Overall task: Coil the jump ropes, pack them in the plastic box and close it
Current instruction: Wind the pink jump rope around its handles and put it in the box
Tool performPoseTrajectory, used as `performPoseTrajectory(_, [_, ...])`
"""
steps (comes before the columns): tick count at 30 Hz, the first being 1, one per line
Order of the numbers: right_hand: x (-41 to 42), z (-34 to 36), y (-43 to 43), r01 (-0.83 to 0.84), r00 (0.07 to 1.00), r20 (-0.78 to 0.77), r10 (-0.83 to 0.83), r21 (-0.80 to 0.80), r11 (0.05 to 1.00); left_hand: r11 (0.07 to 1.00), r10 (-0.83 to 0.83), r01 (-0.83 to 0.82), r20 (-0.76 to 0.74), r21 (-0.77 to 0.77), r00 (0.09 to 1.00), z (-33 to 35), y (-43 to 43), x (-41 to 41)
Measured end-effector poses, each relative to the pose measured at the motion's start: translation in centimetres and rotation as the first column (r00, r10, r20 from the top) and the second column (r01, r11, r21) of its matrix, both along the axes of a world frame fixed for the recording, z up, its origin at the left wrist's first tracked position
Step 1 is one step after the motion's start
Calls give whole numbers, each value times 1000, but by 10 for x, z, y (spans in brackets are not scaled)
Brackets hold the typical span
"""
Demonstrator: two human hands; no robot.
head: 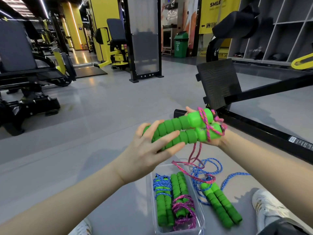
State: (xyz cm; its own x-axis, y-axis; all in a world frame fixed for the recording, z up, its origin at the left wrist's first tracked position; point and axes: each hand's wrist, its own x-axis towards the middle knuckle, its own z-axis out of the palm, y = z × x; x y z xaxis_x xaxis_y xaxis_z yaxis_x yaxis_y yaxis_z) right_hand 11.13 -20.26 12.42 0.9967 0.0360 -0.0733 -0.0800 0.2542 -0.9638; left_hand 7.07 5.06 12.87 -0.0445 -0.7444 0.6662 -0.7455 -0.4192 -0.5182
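My left hand [152, 148] grips the foam ends of two green jump rope handles [183, 129] held side by side. My right hand [215, 139] holds their other ends, where pink rope [205, 122] is wound around them; the loose pink rope [193, 155] hangs down to the floor. Below, a clear plastic box [199, 209] without a lid holds a blue-wrapped rope [161, 187] and a pink-wrapped rope [183, 209]. Right of the box lies another green-handled jump rope [218, 204] with loose blue cord [208, 168] spread on the floor.
Grey gym floor all around. A black machine frame [254, 131] and footplate [218, 82] stand close behind my hands to the right. My white shoes [269, 209] flank the box. Yellow and black exercise machines [25, 73] fill the far left; cubby shelves [279, 31] at far right.
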Motion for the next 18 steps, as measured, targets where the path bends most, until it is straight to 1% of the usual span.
performPoseTrajectory(1, [-4, -2, 6, 7, 1000, 17, -8, 60, 998, 999, 23, -23, -14, -28, 1000, 1, 1, 4])
performPoseTrajectory(2, [-10, 0, 14, -26, 999, 37, 22, 120, 992, 997, 48, -49, -30, -54, 998, 2, 2, 8])
performPoseTrajectory(3, [-15, 3, 24, -73, 996, 63, 65, 125, 989, 994, 75, -78, -45, -75, 996, 3, 3, 12])
performPoseTrajectory(4, [-21, 7, 34, -60, 996, 73, 53, 98, 993, 990, 105, -110, -55, -87, 993, 5, 5, 17])
performPoseTrajectory(6, [-31, 14, 48, 5, 997, 81, -7, 15, 1000, 980, 174, -178, -47, -90, 984, 6, 11, 26])
performPoseTrajectory(8, [-38, 14, 52, 32, 997, 76, -26, -87, 996, 968, 236, -238, -33, -84, 971, 4, 17, 33])
performPoseTrajectory(13, [-50, 19, 59, -4, 998, 65, 26, -313, 950, 944, 326, -324, 20, -65, 945, -5, 30, 50])
performPoseTrajectory(15, [-53, 22, 61, -43, 996, 49, 71, -430, 902, 934, 356, -354, 48, -39, 933, -8, 36, 56])
performPoseTrajectory(18, [-59, 29, 62, -155, 980, 11, 200, -589, 793, 911, 410, -413, 82, 18, 908, -10, 44, 61])
